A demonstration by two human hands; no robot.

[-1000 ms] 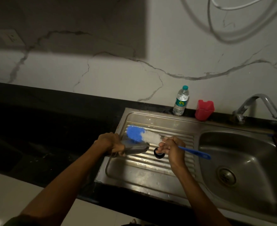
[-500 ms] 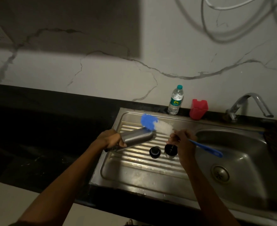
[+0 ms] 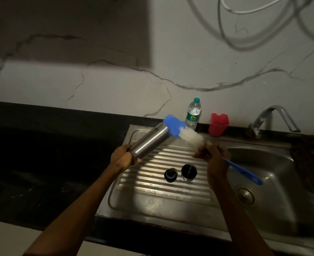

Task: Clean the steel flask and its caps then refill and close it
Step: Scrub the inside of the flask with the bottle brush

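I note the steel flask (image 3: 149, 140) tilted above the drainboard (image 3: 152, 197), mouth up-right. My left hand (image 3: 123, 158) grips its base; my right hand (image 3: 214, 157) holds the brush (image 3: 182, 131), tip seemingly at the mouth.

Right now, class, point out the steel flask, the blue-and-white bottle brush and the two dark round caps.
Steel flask (image 3: 149, 140), head view: middle of its body.
Blue-and-white bottle brush (image 3: 175, 126), head view: blue bristles.
Smaller dark round cap (image 3: 170, 174), head view: top.
Larger dark round cap (image 3: 188, 172), head view: top.
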